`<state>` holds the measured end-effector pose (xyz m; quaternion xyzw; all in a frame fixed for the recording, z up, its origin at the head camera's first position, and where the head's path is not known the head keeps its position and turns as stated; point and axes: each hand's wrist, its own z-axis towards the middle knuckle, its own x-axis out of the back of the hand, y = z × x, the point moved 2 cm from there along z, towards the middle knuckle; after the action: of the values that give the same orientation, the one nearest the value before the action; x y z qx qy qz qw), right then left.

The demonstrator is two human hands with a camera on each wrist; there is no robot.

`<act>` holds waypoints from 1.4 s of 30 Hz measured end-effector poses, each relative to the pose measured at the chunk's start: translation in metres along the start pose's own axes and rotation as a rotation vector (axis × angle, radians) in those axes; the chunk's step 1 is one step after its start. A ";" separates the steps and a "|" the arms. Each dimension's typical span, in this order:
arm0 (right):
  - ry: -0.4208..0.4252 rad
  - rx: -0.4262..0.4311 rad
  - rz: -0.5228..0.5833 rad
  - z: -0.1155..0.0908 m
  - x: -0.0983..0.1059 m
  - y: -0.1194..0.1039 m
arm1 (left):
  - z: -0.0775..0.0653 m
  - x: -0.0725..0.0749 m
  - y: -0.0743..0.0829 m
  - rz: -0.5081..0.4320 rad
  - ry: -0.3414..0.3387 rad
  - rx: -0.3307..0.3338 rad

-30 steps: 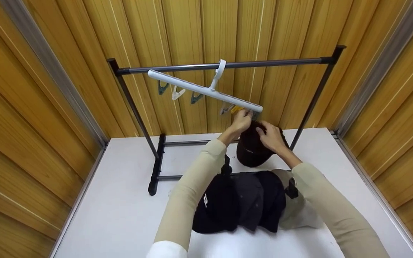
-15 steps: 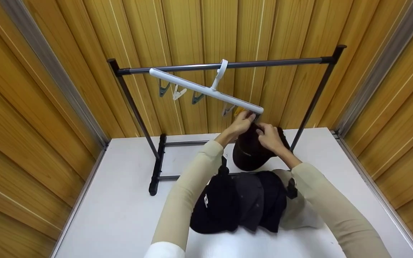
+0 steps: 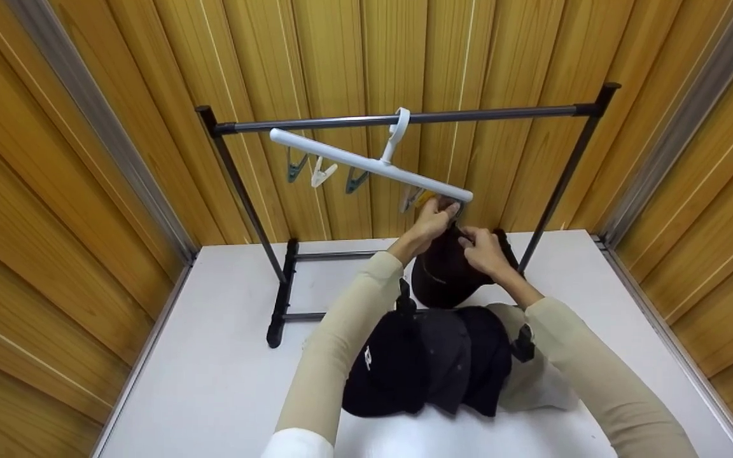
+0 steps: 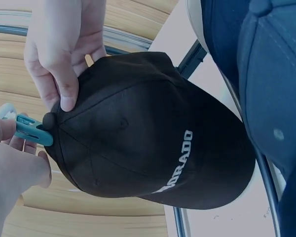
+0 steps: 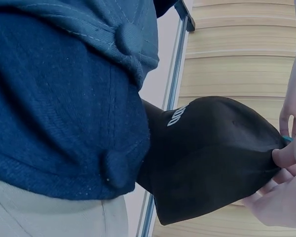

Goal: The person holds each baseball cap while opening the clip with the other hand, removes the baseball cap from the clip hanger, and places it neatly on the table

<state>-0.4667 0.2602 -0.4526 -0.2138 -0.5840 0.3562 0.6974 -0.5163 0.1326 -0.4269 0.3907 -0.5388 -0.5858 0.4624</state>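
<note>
My left hand (image 3: 430,224) pinches a teal clip (image 4: 32,131) at the right end of a white clip hanger (image 3: 341,152). The clip's tip meets the crown of a dark baseball cap (image 4: 123,133) beside its top button. With thumb and fingers, my right hand (image 3: 486,251) pinches the fabric of that crown. White lettering runs across the cap's front, and its brim points down in the head view. Tilted down to the right, the hanger hooks over the bar (image 3: 500,115) of a dark rack. Other clips hang along it, among them a white one (image 3: 322,173).
Several overlapping caps (image 3: 449,356), black, grey, navy and beige, are lined up at the rack's front below my forearms. Black pieces (image 3: 522,343) stick up by them. The rack's left foot (image 3: 280,292) rests on the white floor; wood-patterned panels (image 3: 335,63) surround it.
My right hand and the cap have dropped slightly, and my right fingers now pinch closer at the crown's top. My left hand stays at the clip. The head view has shifted a little.
</note>
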 end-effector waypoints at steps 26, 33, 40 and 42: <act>-0.249 -0.049 0.049 -0.013 0.008 -0.007 | -0.060 0.132 -0.017 1.151 -0.027 -0.174; -0.291 -0.130 0.099 -0.011 0.018 0.000 | -0.114 0.203 -0.036 1.262 0.066 -0.183; -0.289 -0.200 0.247 -0.009 0.018 0.012 | -0.166 0.239 -0.061 1.279 0.102 -0.182; -0.257 -0.215 0.292 -0.009 0.018 0.014 | -0.179 0.245 -0.066 1.300 0.102 -0.174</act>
<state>-0.4604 0.2837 -0.4530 -0.3221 -0.6655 0.4133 0.5315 -0.4188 -0.1522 -0.5033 -0.0258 -0.5931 -0.2094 0.7770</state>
